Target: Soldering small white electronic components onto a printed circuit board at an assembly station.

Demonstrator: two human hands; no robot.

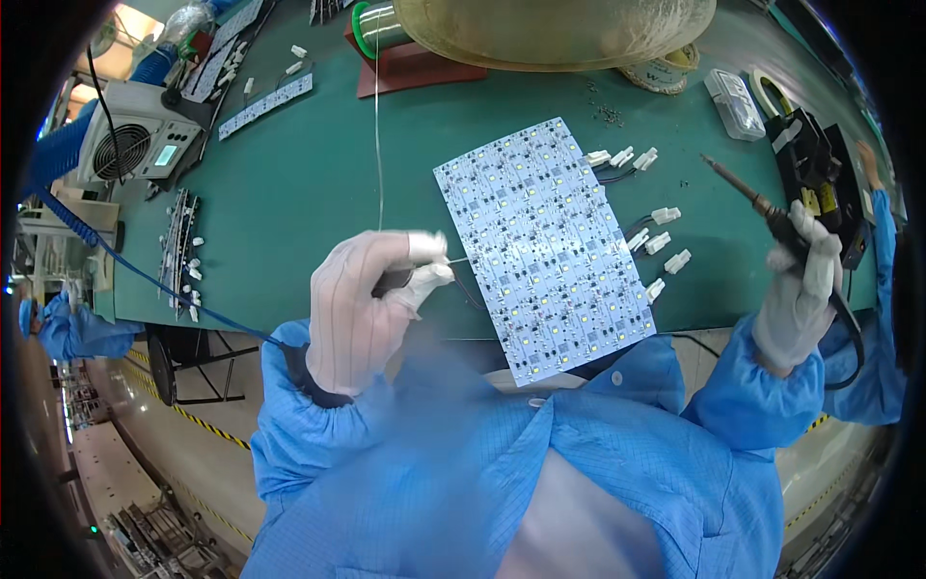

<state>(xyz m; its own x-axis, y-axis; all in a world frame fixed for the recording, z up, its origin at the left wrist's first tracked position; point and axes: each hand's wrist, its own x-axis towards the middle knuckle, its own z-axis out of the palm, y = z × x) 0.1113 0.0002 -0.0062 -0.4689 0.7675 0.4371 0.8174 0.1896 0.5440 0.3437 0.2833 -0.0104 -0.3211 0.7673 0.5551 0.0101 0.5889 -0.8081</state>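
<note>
My left hand (pixel 362 299), in a white glove, pinches a thin solder wire (pixel 379 145) between thumb and forefinger. That wire runs down from a spool (pixel 388 27) at the back, and a short end pokes out toward the left edge of a white LED circuit board panel (pixel 550 256). The panel lies tilted on the green mat, its near end reaching over the table edge. White connectors (pixel 658 241) on dark leads stick out along its right side. Gripped in my gloved right hand (pixel 799 299) is a soldering iron (pixel 772 214), its tip pointing up-left, apart from the panel.
A translucent yellowish cover (pixel 555 34) hangs over the back. At the back right are a tape roll (pixel 666 72), a clear plastic box (pixel 735 104) and a black iron stand (pixel 815 159). Leftward lie LED strips (pixel 265 106), stacked boards (pixel 177 251) and a fan unit (pixel 135 145).
</note>
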